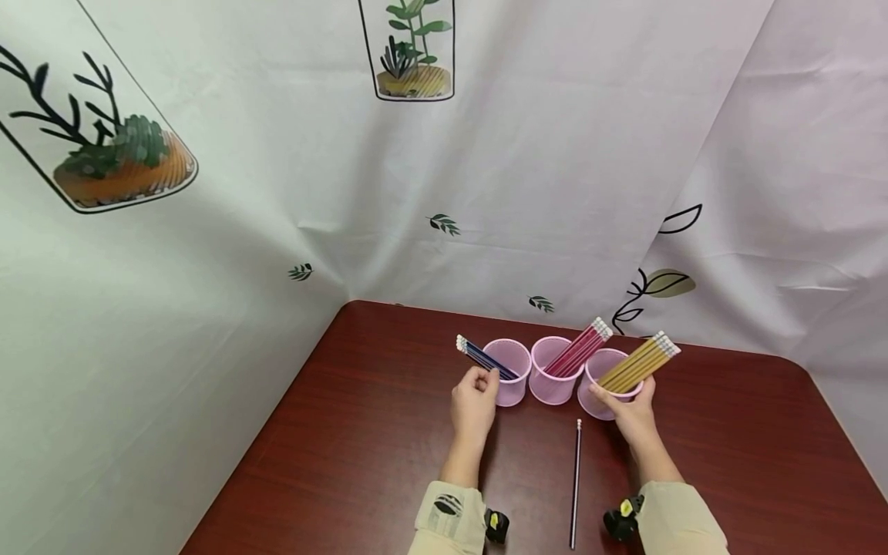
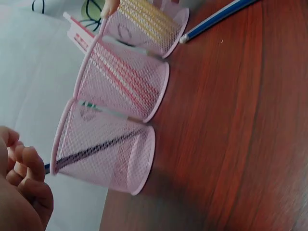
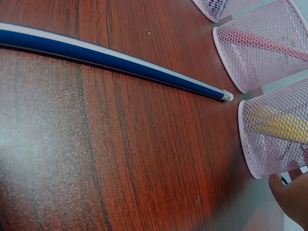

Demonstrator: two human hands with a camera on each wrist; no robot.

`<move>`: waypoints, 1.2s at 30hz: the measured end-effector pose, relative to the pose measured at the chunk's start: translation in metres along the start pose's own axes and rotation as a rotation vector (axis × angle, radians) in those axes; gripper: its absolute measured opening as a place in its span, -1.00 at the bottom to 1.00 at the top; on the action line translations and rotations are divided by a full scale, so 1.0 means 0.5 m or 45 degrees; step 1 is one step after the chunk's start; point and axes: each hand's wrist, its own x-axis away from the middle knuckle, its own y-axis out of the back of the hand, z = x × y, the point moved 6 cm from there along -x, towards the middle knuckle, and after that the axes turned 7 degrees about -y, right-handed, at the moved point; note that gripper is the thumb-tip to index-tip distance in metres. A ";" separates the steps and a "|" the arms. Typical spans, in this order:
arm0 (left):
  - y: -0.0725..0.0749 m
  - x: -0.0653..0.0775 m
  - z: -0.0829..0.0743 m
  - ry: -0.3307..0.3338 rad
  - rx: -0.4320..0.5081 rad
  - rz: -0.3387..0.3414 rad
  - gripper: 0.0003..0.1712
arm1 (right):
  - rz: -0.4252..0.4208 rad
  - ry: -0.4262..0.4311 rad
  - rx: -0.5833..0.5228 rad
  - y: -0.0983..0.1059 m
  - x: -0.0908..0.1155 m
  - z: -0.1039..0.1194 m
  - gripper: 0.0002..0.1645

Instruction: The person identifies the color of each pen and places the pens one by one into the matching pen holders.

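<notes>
Three pink mesh pencil cups stand side by side. Dark blue pencils [image 1: 479,356] lean leftward in the left cup [image 1: 512,391]. My left hand [image 1: 474,401] is beside that cup's rim, its fingers loosely bent; in the left wrist view nothing shows between them. The middle cup [image 1: 553,389] holds red pencils [image 1: 579,347]. Yellow pencils [image 1: 638,362] lean rightward in the right cup [image 1: 597,401]. My right hand [image 1: 634,412] grips this cup, thumb at the front and fingers round the right side. A single blue pencil [image 1: 576,486] lies on the table in front of the cups.
The reddish-brown wooden table [image 1: 347,432] has rounded back corners. A pale cloth [image 1: 277,169] printed with plants hangs behind it and along its left side. Dark wrist cameras, such as the right one [image 1: 622,520], sit at both sleeves.
</notes>
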 end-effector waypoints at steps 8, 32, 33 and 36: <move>-0.078 0.045 -0.013 0.005 0.000 0.596 -0.75 | 0.007 0.039 0.026 0.002 0.000 -0.007 0.17; -0.234 0.186 -0.039 -0.461 -1.018 1.111 -0.53 | -0.002 0.070 -0.011 0.009 -0.044 -0.056 0.20; -0.237 0.188 -0.037 -0.464 -1.044 1.120 -0.53 | -0.003 0.071 -0.021 0.011 -0.049 -0.060 0.21; -0.243 0.193 -0.034 -0.452 -1.088 1.178 -0.48 | -0.010 0.061 -0.021 0.018 -0.066 -0.080 0.25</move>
